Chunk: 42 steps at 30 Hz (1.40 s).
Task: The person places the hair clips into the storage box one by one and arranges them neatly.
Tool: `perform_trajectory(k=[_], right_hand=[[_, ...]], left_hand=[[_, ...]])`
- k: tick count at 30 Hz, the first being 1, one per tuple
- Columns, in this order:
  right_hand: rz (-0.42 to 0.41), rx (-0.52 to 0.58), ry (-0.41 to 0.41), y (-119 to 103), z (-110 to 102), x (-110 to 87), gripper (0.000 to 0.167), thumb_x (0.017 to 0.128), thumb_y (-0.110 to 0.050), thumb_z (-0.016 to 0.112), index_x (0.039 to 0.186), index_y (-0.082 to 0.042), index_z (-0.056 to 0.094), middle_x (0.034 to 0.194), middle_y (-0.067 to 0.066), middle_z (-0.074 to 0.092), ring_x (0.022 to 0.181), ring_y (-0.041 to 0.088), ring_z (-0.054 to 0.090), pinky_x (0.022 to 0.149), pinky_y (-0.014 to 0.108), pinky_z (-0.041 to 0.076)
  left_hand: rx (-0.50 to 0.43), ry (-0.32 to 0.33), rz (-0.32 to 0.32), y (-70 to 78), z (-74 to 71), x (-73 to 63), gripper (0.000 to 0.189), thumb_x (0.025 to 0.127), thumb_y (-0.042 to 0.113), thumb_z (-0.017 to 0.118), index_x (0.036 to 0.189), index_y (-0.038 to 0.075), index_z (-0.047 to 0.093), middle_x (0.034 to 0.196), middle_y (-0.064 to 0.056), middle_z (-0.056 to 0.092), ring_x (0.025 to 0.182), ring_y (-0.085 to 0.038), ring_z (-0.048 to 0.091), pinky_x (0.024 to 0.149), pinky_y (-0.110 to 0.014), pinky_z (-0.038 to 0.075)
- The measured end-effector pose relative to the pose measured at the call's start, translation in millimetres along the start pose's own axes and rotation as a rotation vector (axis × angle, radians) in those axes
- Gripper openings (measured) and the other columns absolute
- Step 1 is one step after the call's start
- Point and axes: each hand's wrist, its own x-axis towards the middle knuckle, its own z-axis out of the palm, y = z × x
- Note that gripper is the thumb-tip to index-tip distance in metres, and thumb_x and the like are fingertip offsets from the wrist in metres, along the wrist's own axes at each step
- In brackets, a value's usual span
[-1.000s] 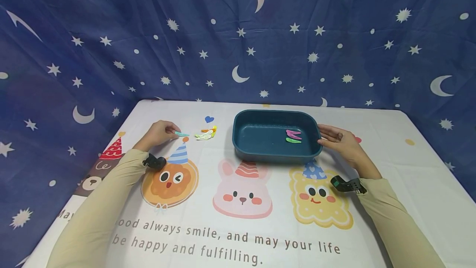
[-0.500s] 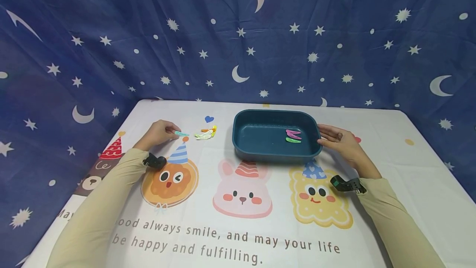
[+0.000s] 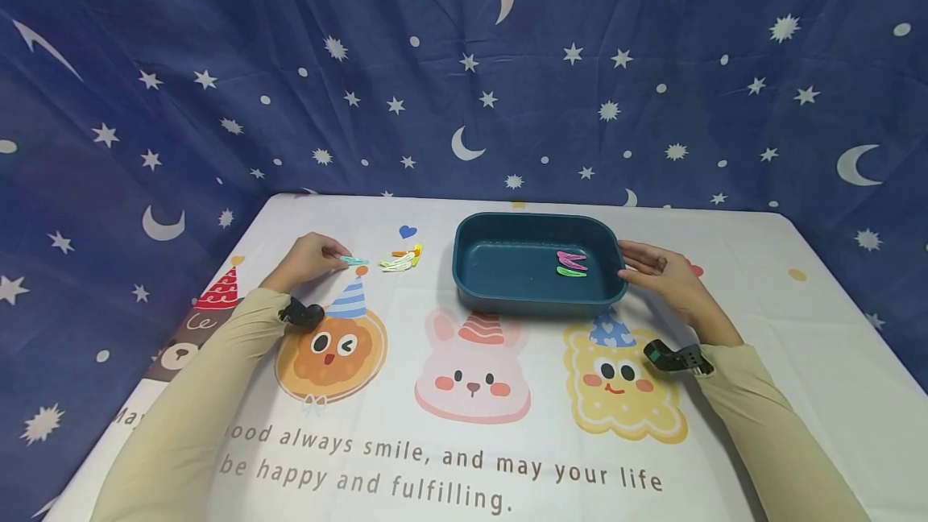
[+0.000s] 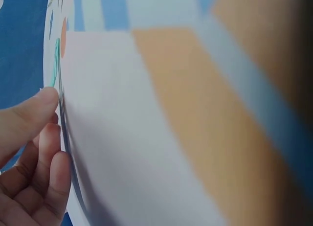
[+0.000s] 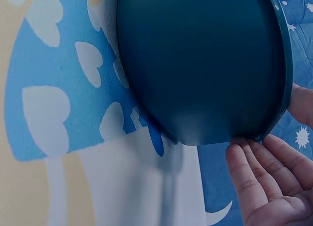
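My left hand (image 3: 310,258) pinches a turquoise snap hair clip (image 3: 355,261) between thumb and fingers, just above the white cloth at the left. In the left wrist view, the turquoise clip (image 4: 55,64) sticks out past the thumb. A small cluster of white, yellow and orange hair clips (image 3: 399,263) lies a little to its right. The fairly straight fingers of my right hand (image 3: 669,280) touch the right end of a dark teal basin (image 3: 536,308). Inside the basin lie pink hair clips (image 3: 572,260) and a green one (image 3: 571,272).
A white tablecloth (image 3: 464,457) printed with cartoon faces and lettering covers the table. Behind and to the left hangs a dark blue curtain (image 3: 406,31) with moons and stars. The basin's raised walls stand between the clip cluster and my right hand.
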Motion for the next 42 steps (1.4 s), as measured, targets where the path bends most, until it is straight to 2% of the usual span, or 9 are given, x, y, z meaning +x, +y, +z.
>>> perform_trajectory(k=[4, 14, 19, 22, 30, 42], right_hand=[[0.0, 0.005, -0.001, -1.0, 0.2, -0.3, 0.065, 0.089, -0.02, 0.065, 0.142, 0.002, 0.035, 0.144, 0.026, 0.036, 0.109, -0.013, 0.052, 0.084, 0.007, 0.045], [-0.004, 0.03, -0.005, -1.6, 0.9, -0.6, 0.066, 0.088, -0.018, 0.066, 0.142, 0.003, 0.035, 0.144, 0.027, 0.035, 0.106, -0.015, 0.053, 0.084, 0.007, 0.045], [-0.013, 0.044, -0.005, 0.5, 0.8, 0.5, 0.066, 0.088, -0.017, 0.066, 0.142, 0.004, 0.035, 0.144, 0.028, 0.034, 0.103, -0.017, 0.053, 0.083, 0.007, 0.046], [-0.015, 0.044, -0.003, 0.3, 1.0, 0.3, 0.066, 0.088, -0.018, 0.066, 0.141, 0.005, 0.036, 0.144, 0.028, 0.035, 0.101, -0.018, 0.053, 0.083, 0.007, 0.046], [-0.017, 0.046, -0.004, 0.5, 0.9, 0.8, 0.066, 0.087, -0.017, 0.067, 0.141, 0.005, 0.035, 0.143, 0.028, 0.034, 0.1, -0.018, 0.053, 0.083, 0.007, 0.047], [-0.029, 0.05, -0.009, 0.1, 0.9, 0.3, 0.066, 0.088, -0.016, 0.066, 0.142, 0.006, 0.034, 0.144, 0.027, 0.035, 0.1, -0.018, 0.053, 0.084, 0.006, 0.046]], left_hand=[[-0.007, 0.001, -0.01, 1.0, -1.3, -0.5, 0.021, 0.082, 0.009, 0.07, 0.099, -0.003, 0.071, 0.092, -0.018, 0.068, 0.08, -0.022, 0.054, 0.063, -0.022, 0.04], [-0.012, 0.033, 0.092, 3.8, -9.0, -0.5, 0.02, 0.082, 0.008, 0.07, 0.098, -0.003, 0.071, 0.089, -0.019, 0.069, 0.077, -0.022, 0.055, 0.066, -0.025, 0.041], [-0.012, 0.063, 0.157, 8.1, -12.4, 1.2, 0.02, 0.083, 0.01, 0.07, 0.098, -0.002, 0.071, 0.09, -0.019, 0.07, 0.084, -0.029, 0.062, 0.075, -0.036, 0.049], [-0.011, 0.071, 0.172, 13.4, -14.0, 1.9, 0.02, 0.084, 0.011, 0.07, 0.099, -0.002, 0.071, 0.09, -0.019, 0.07, 0.086, -0.031, 0.063, 0.08, -0.042, 0.049], [-0.046, 0.067, 0.166, 38.1, -13.9, -0.2, 0.021, 0.084, 0.011, 0.069, 0.1, -0.002, 0.071, 0.09, -0.018, 0.069, 0.085, -0.028, 0.061, 0.08, -0.04, 0.048], [-0.068, 0.018, 0.241, 81.7, -16.1, -4.4, 0.02, 0.084, 0.011, 0.069, 0.1, 0.0, 0.072, 0.087, -0.015, 0.069, 0.08, -0.024, 0.061, 0.073, -0.032, 0.048]])
